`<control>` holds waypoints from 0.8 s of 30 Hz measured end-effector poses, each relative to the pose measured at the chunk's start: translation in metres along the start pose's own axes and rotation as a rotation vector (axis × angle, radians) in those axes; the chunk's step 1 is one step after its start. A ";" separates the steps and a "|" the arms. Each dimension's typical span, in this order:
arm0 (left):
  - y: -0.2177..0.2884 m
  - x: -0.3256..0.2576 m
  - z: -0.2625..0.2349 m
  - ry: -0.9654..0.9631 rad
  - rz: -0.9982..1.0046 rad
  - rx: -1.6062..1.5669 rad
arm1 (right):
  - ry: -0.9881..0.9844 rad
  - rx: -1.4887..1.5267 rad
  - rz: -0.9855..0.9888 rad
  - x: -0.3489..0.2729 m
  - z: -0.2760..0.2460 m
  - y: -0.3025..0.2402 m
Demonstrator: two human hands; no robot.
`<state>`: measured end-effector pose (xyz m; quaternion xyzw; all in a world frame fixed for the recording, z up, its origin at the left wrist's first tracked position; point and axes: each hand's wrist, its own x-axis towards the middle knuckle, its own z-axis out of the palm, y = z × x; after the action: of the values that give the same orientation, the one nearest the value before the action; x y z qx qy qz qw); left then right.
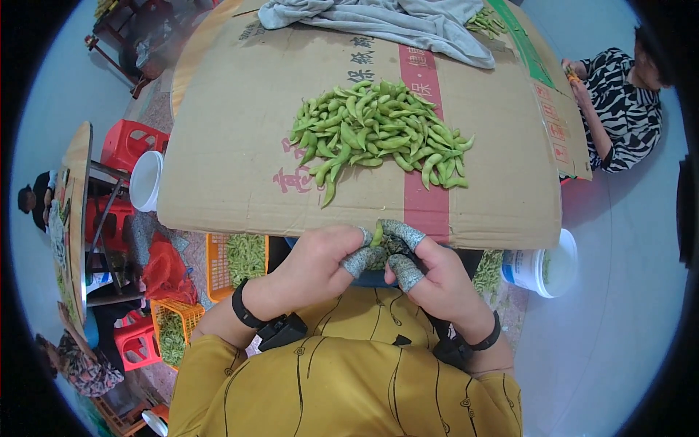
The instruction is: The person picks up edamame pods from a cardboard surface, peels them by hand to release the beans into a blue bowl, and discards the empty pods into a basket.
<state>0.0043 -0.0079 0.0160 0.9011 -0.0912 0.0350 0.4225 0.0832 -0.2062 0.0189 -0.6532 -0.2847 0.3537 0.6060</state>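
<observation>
Just past the near edge of the cardboard-covered table, my left hand (324,255) and my right hand (435,271) meet over my lap. A green soybean pod (377,234) is pinched between their fingertips. Grey speckled wraps cover the thumbs and some fingers of both hands. Below them, part of a blue container (373,279) shows; its contents are mostly hidden by my fingers. A loose pile of green soybean pods (378,127) lies in the middle of the cardboard (233,146).
A grey cloth (386,25) lies at the table's far side, beside more pods. White buckets (146,182) stand at both sides. Orange crates (218,266) of pods and a red bag (167,271) are at the left. A person in black-and-white stripes (626,102) sits at the right.
</observation>
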 end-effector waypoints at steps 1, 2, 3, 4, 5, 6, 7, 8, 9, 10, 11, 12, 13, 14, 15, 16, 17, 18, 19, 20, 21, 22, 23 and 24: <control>0.003 0.000 0.000 -0.002 0.000 -0.001 | -0.016 0.054 0.066 0.001 -0.001 -0.001; 0.006 0.000 0.000 0.014 0.018 0.077 | -0.031 0.109 0.132 0.002 -0.002 -0.002; 0.008 0.001 0.001 0.031 0.038 0.157 | -0.030 0.110 0.132 0.004 -0.002 0.000; 0.009 0.001 0.001 0.030 0.038 0.156 | -0.045 0.110 0.112 0.006 -0.002 0.005; 0.009 0.001 0.000 0.019 0.066 0.240 | -0.059 0.109 0.091 0.007 -0.003 0.007; 0.008 0.001 0.000 0.011 0.092 0.325 | -0.061 0.110 0.092 0.007 -0.003 0.007; 0.005 0.001 -0.002 0.010 0.091 0.324 | -0.084 0.291 0.227 0.007 -0.004 0.007; 0.000 0.003 -0.005 -0.015 0.124 0.170 | -0.106 0.471 0.362 0.006 -0.004 0.006; -0.005 0.001 -0.006 -0.038 0.152 0.017 | -0.110 0.472 0.364 0.005 -0.004 0.003; -0.008 -0.001 -0.005 -0.036 0.148 0.018 | -0.151 0.640 0.414 0.003 -0.003 -0.003; -0.011 -0.004 -0.004 -0.165 -0.106 -0.629 | -0.192 0.809 0.462 0.003 -0.003 -0.005; -0.014 -0.006 -0.002 -0.291 -0.368 -1.275 | -0.192 0.809 0.463 0.003 -0.004 -0.007; -0.019 -0.009 -0.002 -0.349 -0.443 -1.376 | -0.212 0.830 0.449 0.004 -0.006 -0.008; -0.017 -0.008 0.000 -0.347 -0.443 -1.376 | -0.232 0.850 0.436 0.005 -0.007 -0.009; -0.012 -0.004 0.003 -0.265 -0.427 -1.198 | -0.230 0.851 0.437 0.005 -0.008 -0.008; -0.009 -0.001 0.005 -0.183 -0.409 -1.019 | -0.209 0.692 0.403 0.005 -0.009 -0.006; -0.009 0.001 0.004 -0.184 -0.410 -1.020 | -0.188 0.533 0.368 0.005 -0.010 -0.005; -0.010 0.002 0.001 -0.178 -0.240 -0.732 | -0.189 0.536 0.369 0.003 -0.010 -0.005; -0.011 0.003 -0.001 -0.169 -0.073 -0.443 | -0.199 0.487 0.348 0.001 -0.010 -0.007; -0.012 0.003 -0.001 -0.171 -0.075 -0.443 | -0.209 0.438 0.327 0.000 -0.010 -0.008; -0.014 0.004 0.000 -0.107 0.066 -0.222 | -0.208 0.441 0.327 0.000 -0.010 -0.008; -0.014 0.005 0.001 -0.042 0.205 -0.002 | -0.190 0.421 0.327 0.000 -0.010 -0.008; -0.012 0.006 0.003 -0.046 0.205 -0.002 | -0.172 0.400 0.327 0.001 -0.010 -0.007; -0.008 0.005 0.007 -0.001 0.188 0.077 | -0.172 0.403 0.327 0.000 -0.010 -0.006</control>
<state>0.0109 -0.0088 0.0068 0.9041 -0.1741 0.0776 0.3824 0.0919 -0.2112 0.0247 -0.5244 -0.1498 0.5504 0.6321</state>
